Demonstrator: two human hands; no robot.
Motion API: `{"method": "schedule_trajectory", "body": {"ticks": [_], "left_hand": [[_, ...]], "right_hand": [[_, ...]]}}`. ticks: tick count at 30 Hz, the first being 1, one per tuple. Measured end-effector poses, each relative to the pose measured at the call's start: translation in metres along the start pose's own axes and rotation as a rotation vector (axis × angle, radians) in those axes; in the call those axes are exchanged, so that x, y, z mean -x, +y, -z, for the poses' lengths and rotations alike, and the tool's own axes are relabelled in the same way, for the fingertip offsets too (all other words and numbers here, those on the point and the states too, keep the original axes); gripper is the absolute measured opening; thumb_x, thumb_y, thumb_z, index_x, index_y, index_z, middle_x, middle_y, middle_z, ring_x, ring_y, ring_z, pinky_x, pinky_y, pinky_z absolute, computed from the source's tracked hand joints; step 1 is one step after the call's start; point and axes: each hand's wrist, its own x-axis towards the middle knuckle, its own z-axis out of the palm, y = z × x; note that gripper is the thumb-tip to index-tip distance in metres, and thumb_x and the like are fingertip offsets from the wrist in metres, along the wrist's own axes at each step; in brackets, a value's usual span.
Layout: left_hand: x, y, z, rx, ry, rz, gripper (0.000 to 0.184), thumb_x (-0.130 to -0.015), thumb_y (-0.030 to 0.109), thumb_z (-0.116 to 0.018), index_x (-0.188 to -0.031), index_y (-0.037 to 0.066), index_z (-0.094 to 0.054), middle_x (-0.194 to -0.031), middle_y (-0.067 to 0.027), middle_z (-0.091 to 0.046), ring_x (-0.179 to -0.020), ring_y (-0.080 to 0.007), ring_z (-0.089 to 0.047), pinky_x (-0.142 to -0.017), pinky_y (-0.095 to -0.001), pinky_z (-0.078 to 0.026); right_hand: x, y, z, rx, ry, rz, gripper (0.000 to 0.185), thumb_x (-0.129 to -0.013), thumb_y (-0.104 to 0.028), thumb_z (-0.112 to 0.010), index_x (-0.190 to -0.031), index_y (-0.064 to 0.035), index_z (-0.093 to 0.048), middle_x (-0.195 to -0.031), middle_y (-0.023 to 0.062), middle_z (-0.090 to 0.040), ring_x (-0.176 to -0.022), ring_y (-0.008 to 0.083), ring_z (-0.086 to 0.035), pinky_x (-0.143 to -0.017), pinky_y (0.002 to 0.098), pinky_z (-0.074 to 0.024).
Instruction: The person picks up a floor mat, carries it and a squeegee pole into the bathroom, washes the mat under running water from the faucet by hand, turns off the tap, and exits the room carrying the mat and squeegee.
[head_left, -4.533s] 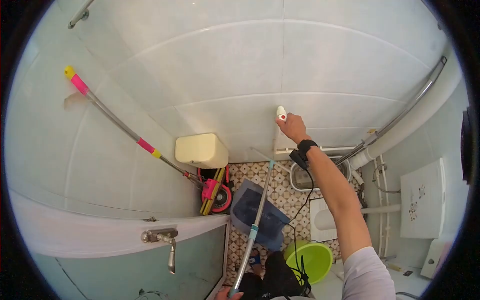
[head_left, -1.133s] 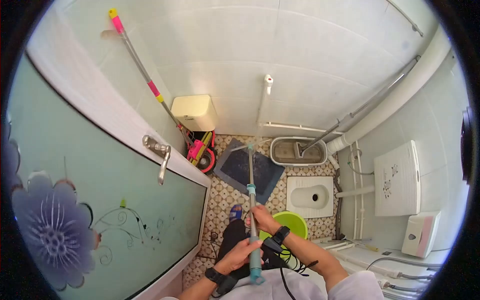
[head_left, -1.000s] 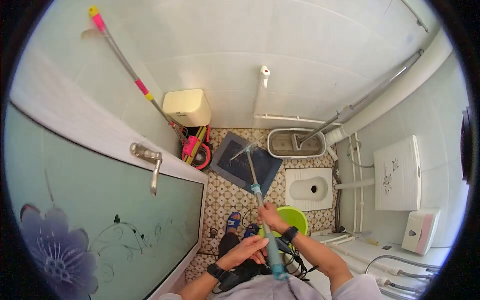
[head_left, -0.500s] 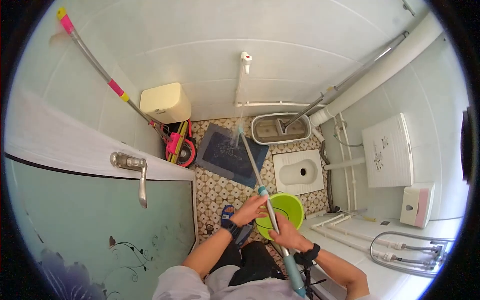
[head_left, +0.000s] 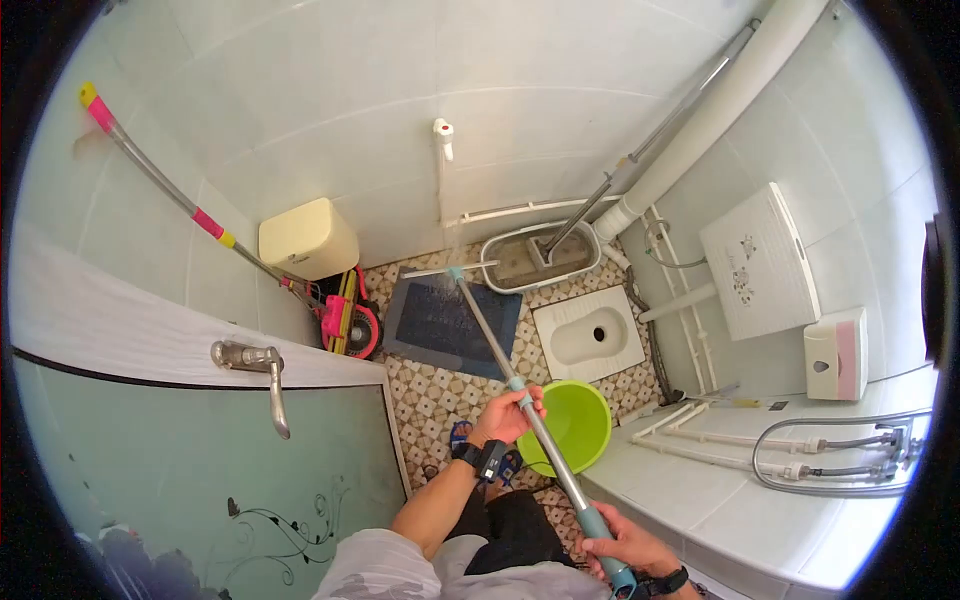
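Observation:
A long flat mop [head_left: 490, 332] slants across the view, with a grey metal pole, teal joints and a thin pale bar-shaped head. Its head lies over the dark blue mat [head_left: 450, 325], below the white wall tap [head_left: 444, 138], from which a faint stream of water falls. My left hand [head_left: 508, 415] is closed around the pole at the middle teal joint. Lower down, my right hand [head_left: 628, 542] grips the teal handle end. Beneath the pole, a lime green basin [head_left: 580, 425] stands on the patterned floor.
A squat toilet [head_left: 590, 335] lies right of the mat. Behind it, a grey-white bucket [head_left: 510, 280] holds another mop. A cream bin [head_left: 308, 240] and a pink mop [head_left: 165, 180] stand at left, beside the glass door [head_left: 180, 440]. White pipes [head_left: 690, 445] run along the right.
My right hand has shifted down the pole to the teal handle. The mop head has turned crosswise over the mat. The camera view has shifted slightly.

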Motion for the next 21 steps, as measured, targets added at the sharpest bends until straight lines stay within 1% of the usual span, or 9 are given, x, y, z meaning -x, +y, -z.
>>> {"method": "schedule_trajectory", "body": {"ticks": [3, 4, 6, 11, 12, 15, 16, 17, 21], "left_hand": [[0.008, -0.002, -0.008, 0.002, 0.010, 0.000, 0.035, -0.087, 0.014, -0.052, -0.115, -0.007, -0.048, -0.092, -0.0099, -0.057, -0.086, -0.0231, -0.056, -0.084, -0.0385, -0.046], [0.012, -0.001, -0.010, -0.003, -0.070, 0.001, 0.036, -0.085, 0.011, -0.055, -0.117, -0.005, -0.047, -0.095, -0.0079, -0.056, -0.085, -0.0208, -0.057, -0.086, -0.0373, -0.045], [0.021, 0.000, -0.019, -0.020, -0.076, -0.024, 0.038, -0.084, 0.010, -0.055, -0.118, -0.005, -0.046, -0.094, -0.0078, -0.056, -0.085, -0.0210, -0.057, -0.086, -0.0378, -0.045], [0.043, -0.011, -0.032, -0.053, -0.136, -0.060, 0.038, -0.081, 0.009, -0.055, -0.115, -0.007, -0.049, -0.096, -0.0103, -0.057, -0.086, -0.0214, -0.059, -0.088, -0.0397, -0.044], [0.043, -0.016, -0.038, -0.058, -0.102, -0.077, 0.042, -0.079, 0.011, -0.055, -0.115, -0.009, -0.049, -0.090, -0.0133, -0.056, -0.085, -0.0257, -0.057, -0.086, -0.0426, -0.046], [0.020, -0.025, -0.051, -0.050, 0.000, 0.048, 0.037, -0.082, 0.009, -0.053, -0.114, -0.008, -0.049, -0.089, -0.0138, -0.056, -0.084, -0.0264, -0.057, -0.086, -0.0425, -0.046], [0.010, -0.027, -0.055, -0.112, -0.056, 0.062, 0.024, -0.089, 0.010, -0.051, -0.108, -0.005, -0.054, -0.094, -0.0102, -0.059, -0.086, -0.0243, -0.060, -0.088, -0.0393, -0.048], [0.003, -0.028, -0.062, -0.114, -0.060, 0.061, 0.024, -0.089, 0.010, -0.051, -0.108, -0.005, -0.054, -0.094, -0.0102, -0.059, -0.086, -0.0243, -0.060, -0.088, -0.0393, -0.048], [-0.010, -0.032, -0.079, -0.315, -0.175, 0.102, 0.028, -0.090, 0.013, -0.052, -0.111, -0.005, -0.052, -0.096, -0.0118, -0.059, -0.094, -0.0231, -0.059, -0.092, -0.0391, -0.046]], "right_hand": [[0.017, 0.012, -0.002, 0.039, -0.064, 0.057, 0.072, -0.085, -0.011, -0.063, -0.140, -0.0059, -0.016, -0.091, 0.0092, -0.056, -0.064, 0.0133, -0.055, -0.056, 0.0262, -0.0486], [0.022, 0.019, 0.000, 0.057, -0.057, 0.058, 0.074, -0.085, -0.012, -0.064, -0.141, -0.0061, -0.016, -0.090, 0.0075, -0.054, -0.063, 0.0120, -0.054, -0.055, 0.0253, -0.0479], [0.032, 0.028, 0.004, 0.074, -0.053, 0.067, 0.075, -0.085, -0.013, -0.064, -0.142, -0.0063, -0.015, -0.089, 0.0058, -0.052, -0.062, 0.0107, -0.053, -0.055, 0.0244, -0.0471], [0.064, 0.036, 0.011, 0.369, 0.077, 0.035, 0.069, -0.087, -0.016, -0.060, -0.142, -0.0057, -0.019, -0.077, 0.0035, -0.050, -0.061, 0.0098, -0.051, -0.052, 0.0233, -0.0442], [0.067, 0.041, 0.011, 0.370, 0.076, 0.041, 0.069, -0.087, -0.016, -0.060, -0.142, -0.0057, -0.019, -0.077, 0.0035, -0.050, -0.061, 0.0098, -0.051, -0.052, 0.0233, -0.0442], [0.074, 0.062, 0.014, 0.286, 0.209, 0.077, 0.068, -0.086, -0.016, -0.063, -0.141, -0.0077, -0.023, -0.071, 0.0011, -0.050, -0.059, 0.0099, -0.050, -0.053, 0.0229, -0.0422], [0.072, 0.067, 0.017, 0.149, 0.185, 0.124, 0.068, -0.086, -0.015, -0.063, -0.141, -0.0080, -0.025, -0.071, 0.0013, -0.050, -0.058, 0.0098, -0.050, -0.052, 0.0231, -0.0417], [0.072, 0.071, 0.019, 0.011, 0.160, 0.170, 0.068, -0.085, -0.013, -0.063, -0.141, -0.0084, -0.026, -0.071, 0.0015, -0.051, -0.057, 0.0097, -0.050, -0.052, 0.0234, -0.0411], [0.077, 0.078, 0.028, -0.057, 0.178, 0.182, 0.063, -0.085, -0.008, -0.060, -0.139, -0.0047, -0.028, -0.076, 0.0050, -0.051, -0.056, 0.0114, -0.049, -0.046, 0.0249, -0.0395]]}}
